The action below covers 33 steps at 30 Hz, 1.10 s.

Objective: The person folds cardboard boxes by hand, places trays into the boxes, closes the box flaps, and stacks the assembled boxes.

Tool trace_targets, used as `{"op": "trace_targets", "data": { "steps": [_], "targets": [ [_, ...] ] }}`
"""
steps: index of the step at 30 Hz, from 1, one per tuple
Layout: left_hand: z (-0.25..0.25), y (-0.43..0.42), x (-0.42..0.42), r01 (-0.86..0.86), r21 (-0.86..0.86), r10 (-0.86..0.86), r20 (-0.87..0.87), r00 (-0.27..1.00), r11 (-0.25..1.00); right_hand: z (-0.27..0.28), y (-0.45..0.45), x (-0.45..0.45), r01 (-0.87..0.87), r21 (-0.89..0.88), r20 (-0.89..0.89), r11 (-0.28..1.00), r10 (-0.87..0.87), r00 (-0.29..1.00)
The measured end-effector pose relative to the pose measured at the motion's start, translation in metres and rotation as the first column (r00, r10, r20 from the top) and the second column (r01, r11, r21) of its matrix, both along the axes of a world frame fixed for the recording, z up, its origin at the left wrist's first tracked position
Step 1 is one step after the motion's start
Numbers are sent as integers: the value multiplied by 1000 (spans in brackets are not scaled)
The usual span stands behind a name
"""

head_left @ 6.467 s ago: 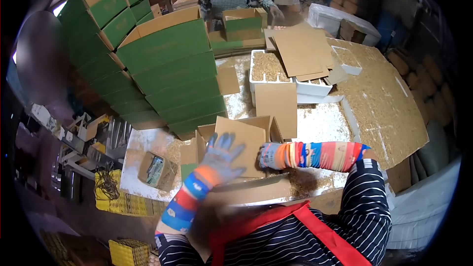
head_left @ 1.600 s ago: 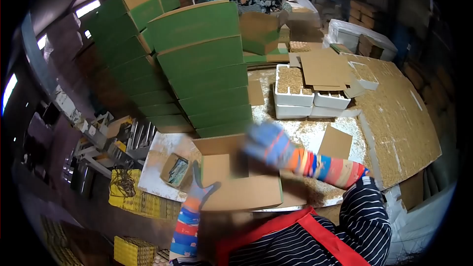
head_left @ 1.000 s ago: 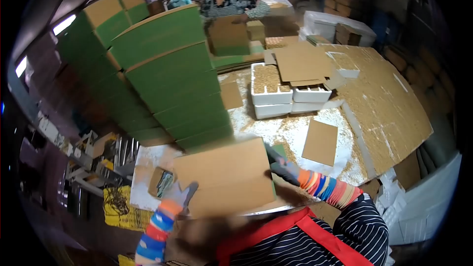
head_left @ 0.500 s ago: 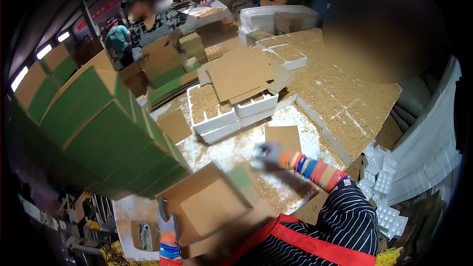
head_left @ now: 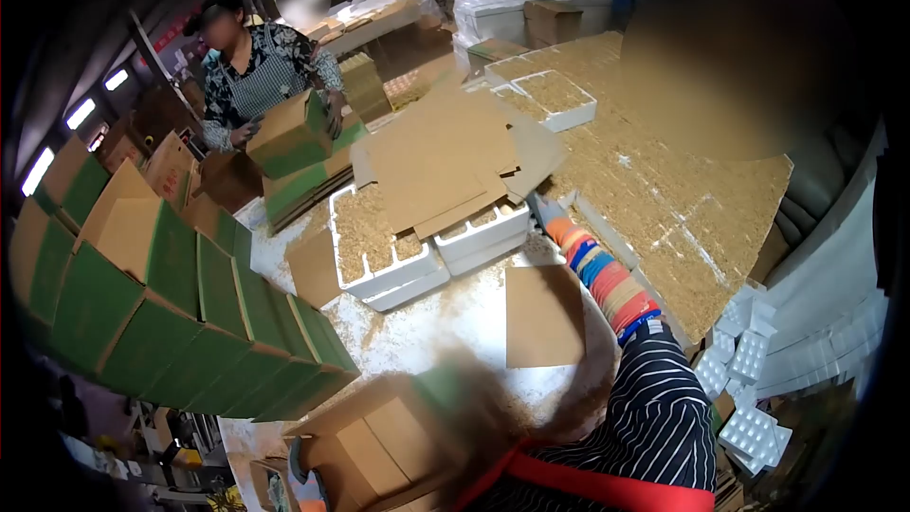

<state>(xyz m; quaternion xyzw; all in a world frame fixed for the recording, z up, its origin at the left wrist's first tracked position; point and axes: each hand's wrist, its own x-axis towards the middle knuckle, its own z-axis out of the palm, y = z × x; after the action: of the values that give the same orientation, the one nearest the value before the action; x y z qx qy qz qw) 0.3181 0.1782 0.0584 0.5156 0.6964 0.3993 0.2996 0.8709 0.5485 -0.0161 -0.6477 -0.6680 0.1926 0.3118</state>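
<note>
My left hand (head_left: 307,487), in a grey and orange glove, grips the left wall of an open cardboard box (head_left: 398,436) at the bottom of the head view. Wrapped in bright bands at the wrist, my right arm stretches forward. My right hand (head_left: 543,212) is at the right corner of a white foam tray (head_left: 488,239), just under the edge of the stacked cardboard sheets (head_left: 436,156). Its fingers are mostly hidden there. Brown granular material fills the neighbouring foam tray (head_left: 365,237). A loose cardboard sheet (head_left: 545,318) lies on the table nearer to me.
Green-and-brown cartons (head_left: 180,341) stand in rows at left. Across the table, a person (head_left: 270,76) handles a green-and-brown box (head_left: 289,133). A broad granule-covered surface (head_left: 664,171) spreads right, with white moulded trays (head_left: 744,370) beside it.
My right hand has moved forward from above the table to the corner of the foam tray. The open box has shifted lower in view. The person opposite now has both hands on a box.
</note>
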Motion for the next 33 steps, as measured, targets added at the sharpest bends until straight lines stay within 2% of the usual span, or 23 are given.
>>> {"op": "trace_targets", "data": {
  "steps": [1,2,3,5,6,7,10,12,13,15,16,17,19,21,22,23,25,26,28,29,30,32,33],
  "targets": [
    [1,0,0,6,1,-6,-4,1000,1000,-1,21,3,-85,209,416,974,-10,910],
    [1,-2,1,7,3,-7,-8,1000,1000,31,24,-2,-164,254,516,953,10,856],
    [2,-2,1,11,5,-11,-17,1000,1000,67,25,-11,-189,161,496,969,86,864],
    [4,-3,0,21,9,-21,-28,999,1000,56,59,-4,-424,139,98,895,414,905],
    [5,-4,-2,27,14,-26,-35,999,1000,61,67,2,-273,-437,364,857,446,818],
    [5,-5,-3,33,14,-32,-45,998,999,-2,113,0,-201,-306,93,931,239,966],
    [3,-7,-4,43,30,-41,-73,996,999,86,33,-17,-72,-408,159,910,148,976],
    [-5,-7,0,-29,119,34,-43,998,993,68,32,-15,-201,-305,-55,931,193,980],
    [-7,-4,4,-63,163,68,-25,997,985,61,33,-19,-131,-328,-143,936,88,986],
    [8,-5,8,0,63,0,-4,1000,998,50,27,-26,14,-390,-305,921,-144,941],
    [5,-3,8,-19,65,20,-1,1000,998,41,17,-27,32,-131,-279,991,-68,958],
    [3,0,7,-35,68,35,-2,999,997,38,2,-28,21,-4,-340,1000,-21,940],
    [-16,-3,-9,9,103,-12,29,999,995,41,-33,-30,0,-145,-594,989,-87,799],
    [-20,3,-15,41,134,-46,39,998,990,47,-55,-31,-83,-340,-732,937,-208,649],
    [-18,3,-14,49,135,-54,36,998,990,57,-67,-38,79,-587,-637,806,-520,569],
    [-17,2,-11,53,136,-58,35,998,989,41,-61,-32,-232,-509,-833,829,-405,378],
    [-8,2,-1,45,110,-47,14,999,993,30,-50,-47,-216,-272,-943,938,-215,253],
    [-2,1,2,36,97,-36,0,999,995,44,-56,-53,-256,-277,-958,926,-246,146],
    [-2,-1,1,69,165,-72,13,997,984,75,-86,-56,-184,-156,-926,970,-79,370],
    [-6,-3,-1,78,194,-84,23,996,978,88,-102,-57,-207,-166,-951,964,-100,294],
    [-14,-5,-11,145,206,-129,-88,988,968,101,-124,-53,-252,-173,-940,952,-83,329],
    [7,-2,14,149,225,-164,49,985,963,158,-174,-63,-327,-171,-912,929,-24,409],
    [-21,3,-4,74,113,-85,104,991,991,185,-198,-73,-354,-173,-894,919,4,447]
  ]
}}
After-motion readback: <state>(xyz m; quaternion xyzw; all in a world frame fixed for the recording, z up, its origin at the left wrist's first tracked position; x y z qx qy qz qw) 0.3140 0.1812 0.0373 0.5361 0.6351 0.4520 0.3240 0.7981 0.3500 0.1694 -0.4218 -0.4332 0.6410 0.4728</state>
